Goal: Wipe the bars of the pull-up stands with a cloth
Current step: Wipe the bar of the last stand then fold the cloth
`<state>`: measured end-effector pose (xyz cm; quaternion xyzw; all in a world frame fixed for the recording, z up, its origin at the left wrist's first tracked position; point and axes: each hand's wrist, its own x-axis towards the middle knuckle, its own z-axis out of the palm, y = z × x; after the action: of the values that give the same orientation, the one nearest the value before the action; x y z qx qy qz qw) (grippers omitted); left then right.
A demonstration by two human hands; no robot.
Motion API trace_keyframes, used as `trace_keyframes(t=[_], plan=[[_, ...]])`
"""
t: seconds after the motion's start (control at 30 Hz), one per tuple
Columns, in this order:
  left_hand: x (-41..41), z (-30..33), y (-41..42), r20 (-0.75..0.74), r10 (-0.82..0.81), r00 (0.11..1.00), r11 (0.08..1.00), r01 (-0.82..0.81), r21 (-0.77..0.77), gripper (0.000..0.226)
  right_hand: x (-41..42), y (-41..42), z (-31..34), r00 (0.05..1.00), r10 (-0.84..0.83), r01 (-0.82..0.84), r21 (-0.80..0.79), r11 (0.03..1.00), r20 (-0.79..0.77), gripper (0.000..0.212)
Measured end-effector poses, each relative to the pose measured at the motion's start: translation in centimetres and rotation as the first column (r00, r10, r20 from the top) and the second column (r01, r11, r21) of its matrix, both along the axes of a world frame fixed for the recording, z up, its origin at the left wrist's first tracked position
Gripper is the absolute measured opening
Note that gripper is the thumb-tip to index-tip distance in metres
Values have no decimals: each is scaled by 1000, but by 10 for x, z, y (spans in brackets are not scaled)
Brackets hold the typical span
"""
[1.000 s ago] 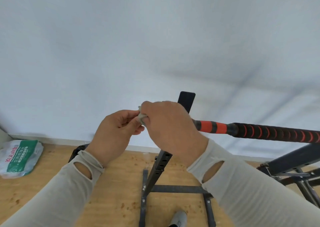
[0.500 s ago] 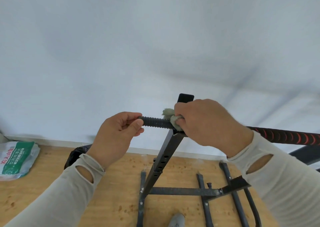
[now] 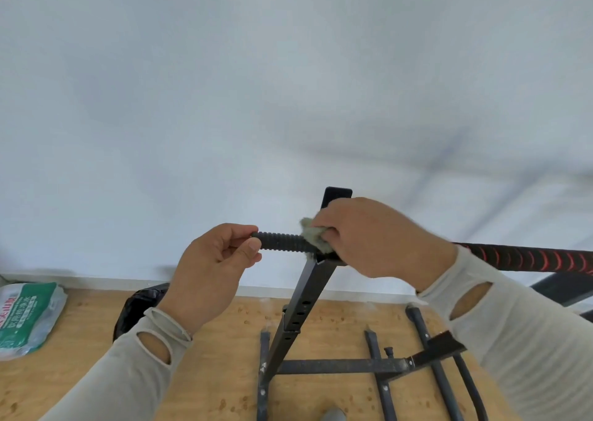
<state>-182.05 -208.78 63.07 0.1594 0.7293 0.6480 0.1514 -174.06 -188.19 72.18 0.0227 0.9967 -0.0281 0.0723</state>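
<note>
- The left hand [image 3: 213, 271] pinches the free end of the ribbed black bar [image 3: 282, 242], thumb under and fingers curled over it.
- The right hand [image 3: 369, 236] is curled round a grey-green cloth [image 3: 313, 232], pressing it on the bar where it meets the upright post [image 3: 305, 295]; a tuft of cloth shows left of the knuckles.
- Past the right wrist the bar carries on to the right as a black grip with red arcs [image 3: 526, 258].
- A green and white bag [image 3: 27, 316] lies on the wooden floor [image 3: 218, 356] at the far left, its contents unclear.
- Both forearms reach up from below in pale sleeves [image 3: 513, 340], backs of the hands to the camera.
- The stand's black base rails [image 3: 340, 366] lie on the floor below.
</note>
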Motion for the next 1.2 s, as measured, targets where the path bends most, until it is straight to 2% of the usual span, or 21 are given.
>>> trace_keyframes(t=[0.1, 0.2, 0.27, 0.37, 0.53, 0.63, 0.77, 0.97, 1.07, 1.2], plan=[[0, 1, 1, -2, 2, 1000, 1000, -2, 3, 16, 4, 3, 6, 998, -53, 50, 72, 996, 32, 25], [1, 1, 1, 2, 2, 1000, 1000, -2, 10, 15, -2, -23, 1, 1000, 9, -6, 161, 987, -19, 17], [1, 1, 0, 3, -6, 1000, 1000, 6, 17, 13, -12, -39, -6, 997, 22, -15, 102, 995, -68, 14], [2, -1, 0, -16, -27, 1000, 999, 27, 24, 13, -28, -54, -21, 997, -18, 12, -75, 997, -79, 12], [2, -1, -2, -6, -37, 999, 999, 38, 35, 14, -23, -40, -16, 997, 68, -71, -97, 993, -31, 18], [2, -2, -4, -9, -20, 1000, 1000, 20, 11, 14, -11, -15, -1, 996, 84, -85, 10, 996, 40, 23], [2, -2, -4, -23, -20, 1000, 1000, 20, -2, 17, 9, 19, 14, 992, -18, 10, 66, 998, 121, 25], [5, -4, -6, -37, -17, 999, 1000, 16, -6, 17, 12, -5, 3, 999, -22, 30, 189, 981, -41, 28], [6, -5, -7, -38, -24, 999, 1000, 23, -5, 17, 2, -23, -5, 991, -18, 32, 103, 994, -136, 29], [10, -1, -6, -43, -47, 998, 997, 49, 52, 14, -18, -52, -25, 986, -17, 1, -95, 995, -166, 26]])
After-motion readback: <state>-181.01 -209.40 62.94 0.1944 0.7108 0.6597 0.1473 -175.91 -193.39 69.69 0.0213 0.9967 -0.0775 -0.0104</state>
